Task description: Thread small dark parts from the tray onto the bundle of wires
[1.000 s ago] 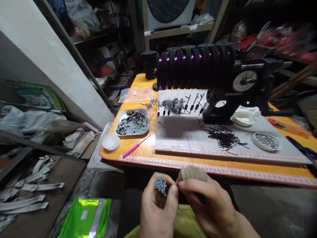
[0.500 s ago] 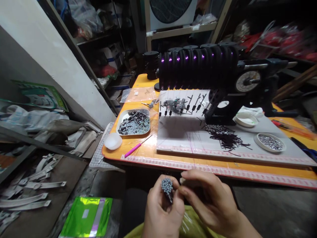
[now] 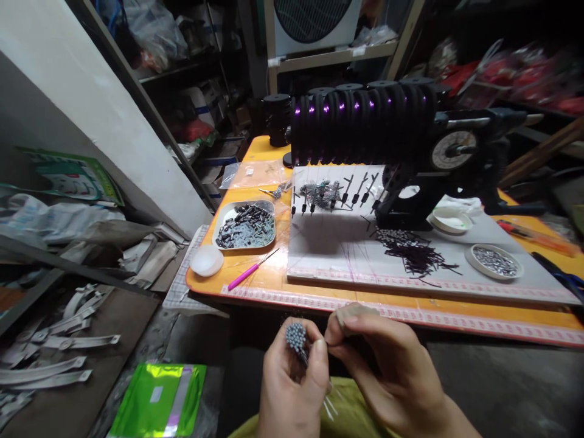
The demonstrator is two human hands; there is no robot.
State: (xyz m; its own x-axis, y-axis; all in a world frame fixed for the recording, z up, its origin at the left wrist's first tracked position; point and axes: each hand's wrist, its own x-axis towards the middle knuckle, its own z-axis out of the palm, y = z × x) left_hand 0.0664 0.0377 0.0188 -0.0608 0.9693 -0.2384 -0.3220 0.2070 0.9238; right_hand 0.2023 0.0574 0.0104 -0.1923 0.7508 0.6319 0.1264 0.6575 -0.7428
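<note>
Bundle point(image 3: 296, 337) gripped by the left hand point(image 3: 292, 389), off the desk's point(image 3: 267, 281) near edge; cannot tell right hand's point(image 3: 392, 368) hold; fingerwork, seemingly, needing steadiness next.

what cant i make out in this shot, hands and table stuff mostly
All in the head view:
- Grey-tipped bundle: part of its length is hidden behind the left hand's thumb.
- Right hand: anything between its fingertips is too small and covered by the fingers.
- Dial: its markings are too small to read.
- Dark-handled tool: cut off by the right edge.
- Fan grille: cut off by the top edge.
</note>
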